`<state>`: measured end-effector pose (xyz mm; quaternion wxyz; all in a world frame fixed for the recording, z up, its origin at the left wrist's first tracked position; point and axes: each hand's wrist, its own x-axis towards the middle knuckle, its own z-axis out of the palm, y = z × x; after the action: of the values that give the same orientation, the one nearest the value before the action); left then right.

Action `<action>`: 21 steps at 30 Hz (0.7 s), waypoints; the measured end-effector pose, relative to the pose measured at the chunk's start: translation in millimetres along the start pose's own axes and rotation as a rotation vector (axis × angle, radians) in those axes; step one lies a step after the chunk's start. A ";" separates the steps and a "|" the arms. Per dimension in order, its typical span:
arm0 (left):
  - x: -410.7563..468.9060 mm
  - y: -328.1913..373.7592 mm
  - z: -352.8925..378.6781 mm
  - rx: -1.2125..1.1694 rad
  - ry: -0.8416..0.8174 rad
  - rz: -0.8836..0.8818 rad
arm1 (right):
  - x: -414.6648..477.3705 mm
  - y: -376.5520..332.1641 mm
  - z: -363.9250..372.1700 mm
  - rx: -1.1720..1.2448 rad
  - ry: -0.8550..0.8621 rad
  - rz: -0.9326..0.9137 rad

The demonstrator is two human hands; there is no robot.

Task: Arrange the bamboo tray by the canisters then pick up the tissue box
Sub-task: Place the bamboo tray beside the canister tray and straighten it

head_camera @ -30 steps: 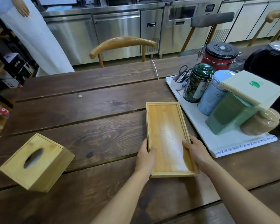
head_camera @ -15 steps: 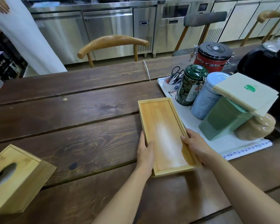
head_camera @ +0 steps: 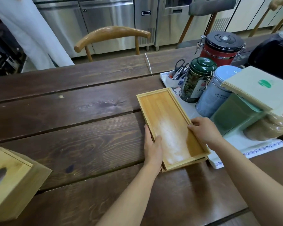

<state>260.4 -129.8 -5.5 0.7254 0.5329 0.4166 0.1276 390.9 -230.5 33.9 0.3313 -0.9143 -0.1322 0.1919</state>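
The empty bamboo tray (head_camera: 163,118) lies lengthwise on the dark wooden table (head_camera: 72,128), its right edge against the white tray (head_camera: 245,144) that holds the canisters. My left hand (head_camera: 153,147) grips the tray's left rim and my right hand (head_camera: 203,129) grips its right rim. A green canister (head_camera: 195,79), a pale blue canister (head_camera: 214,93) and a red canister (head_camera: 219,46) stand just right of it. The bamboo tissue box (head_camera: 11,181), with an oval slot on top, sits at the table's near left corner, far from both hands.
A stack of napkins (head_camera: 258,88) rests on a green container (head_camera: 235,115), with a tan jar (head_camera: 271,128) beside it. A cup with scissors (head_camera: 176,75) is behind the tray. A wooden chair (head_camera: 111,35) and a person in white (head_camera: 31,30) are beyond the table.
Both hands have slid the bamboo tray rightward until it abuts the white tray, turning it slightly. The view has shifted, so the tissue box sits nearer the left edge.
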 end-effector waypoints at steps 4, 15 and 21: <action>1.4 -0.3 1.0 -0.005 -0.014 0.010 | -7.6 9.8 -0.2 0.095 -0.003 0.028; -1.7 3.1 -3.8 -0.002 -0.091 0.039 | -22.0 12.8 5.5 0.132 0.028 0.026; -16.3 -1.1 -19.1 0.020 -0.175 0.160 | -51.7 34.0 -8.9 0.316 -0.202 -0.104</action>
<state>235.9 -127.7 -0.4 0.7412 0.5807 0.3089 0.1339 352.6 -279.8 31.4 0.4652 -0.8189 -0.1799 0.2839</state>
